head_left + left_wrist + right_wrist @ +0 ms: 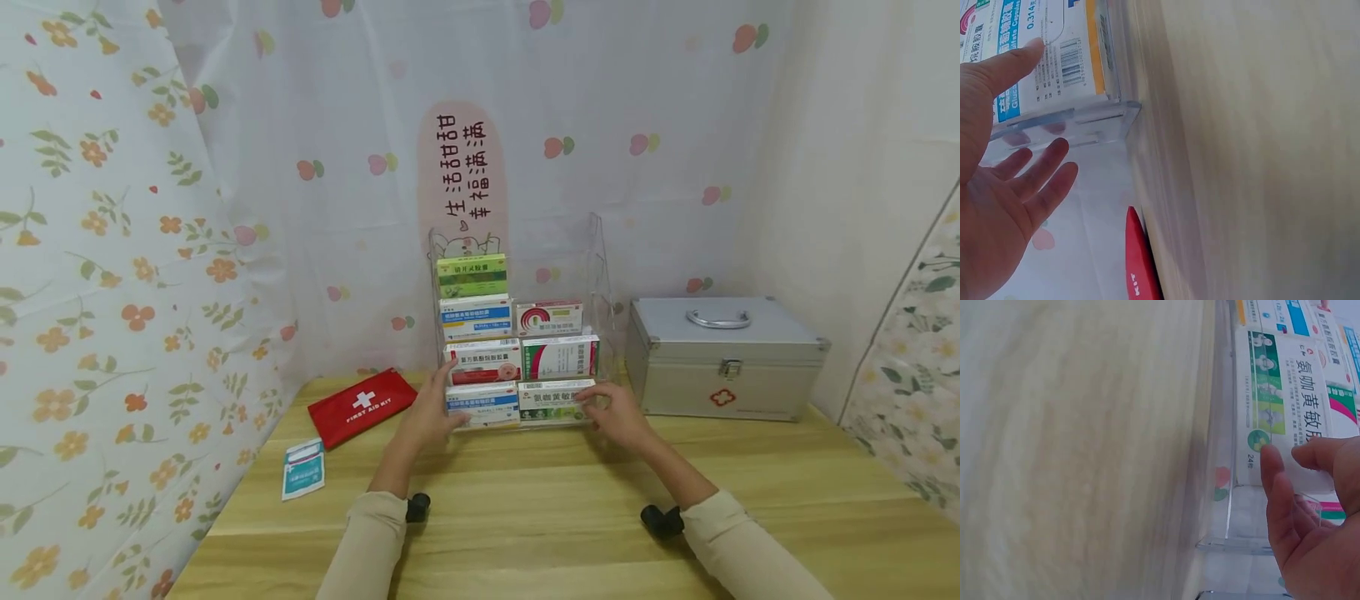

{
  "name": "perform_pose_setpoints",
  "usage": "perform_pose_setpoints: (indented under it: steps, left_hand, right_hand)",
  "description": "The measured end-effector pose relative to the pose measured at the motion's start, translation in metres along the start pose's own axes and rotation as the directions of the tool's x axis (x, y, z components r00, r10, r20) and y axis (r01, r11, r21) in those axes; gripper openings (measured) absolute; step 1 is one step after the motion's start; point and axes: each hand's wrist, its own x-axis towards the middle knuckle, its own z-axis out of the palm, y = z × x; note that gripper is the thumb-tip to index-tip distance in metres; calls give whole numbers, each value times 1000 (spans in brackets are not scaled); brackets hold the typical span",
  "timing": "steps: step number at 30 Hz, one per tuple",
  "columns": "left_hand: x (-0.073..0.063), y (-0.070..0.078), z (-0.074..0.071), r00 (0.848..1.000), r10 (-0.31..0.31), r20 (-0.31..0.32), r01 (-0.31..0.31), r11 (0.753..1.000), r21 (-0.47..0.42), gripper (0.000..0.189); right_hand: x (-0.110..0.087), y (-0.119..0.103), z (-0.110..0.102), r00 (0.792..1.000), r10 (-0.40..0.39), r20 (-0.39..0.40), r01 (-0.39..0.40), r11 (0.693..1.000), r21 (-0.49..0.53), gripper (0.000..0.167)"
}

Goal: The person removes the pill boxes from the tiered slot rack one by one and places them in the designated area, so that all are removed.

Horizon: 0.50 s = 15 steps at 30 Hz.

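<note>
The left hand [431, 410] is held upright at the lower-left side of the clear rack [1107, 120], in the centre of the head view. Its thumb is laid across the front of the blue-and-white box [491, 406], while its fingers are kept apart, slightly bent, beside the rack's side wall. The right hand [621, 414] is angled inward from the lower right; its digits are curled, and two tips are set at the right end of the green-and-white box [551, 402]. Whether that box is pinched or merely touched cannot be told. Both boxes are seated side by side in the rack's bottom row. Both forearms are stretched up from the frame's bottom edge.
</note>
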Motion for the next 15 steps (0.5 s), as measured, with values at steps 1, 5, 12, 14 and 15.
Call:
perform_pose_setpoints:
  steps: [1, 5, 12, 14, 15]
  left_hand:
    - [0, 1, 0, 1000, 6, 1, -6, 1000, -2, 100]
    - [1, 2, 1, 1000, 11, -7, -11, 1000, 2, 102]
    - [3, 1, 4, 1000, -7, 7, 7, 1000, -15, 104]
    - [2, 0, 5, 1000, -6, 11, 7, 1000, -24, 104]
    - [2, 0, 5, 1000, -5, 10, 5, 1000, -26, 104]
  right_hand:
    - [0, 0, -1, 1000, 3, -2, -3, 1000, 10, 18]
    - [1, -2, -3, 1000, -4, -4, 4, 1000, 26, 21]
    - [0, -3, -4, 993, -68, -94, 65, 997, -33, 23]
    - [-1, -4, -5, 986, -105, -127, 98, 993, -59, 23]
    - [-1, -5, -5, 982, -127, -142, 118, 990, -73, 22]
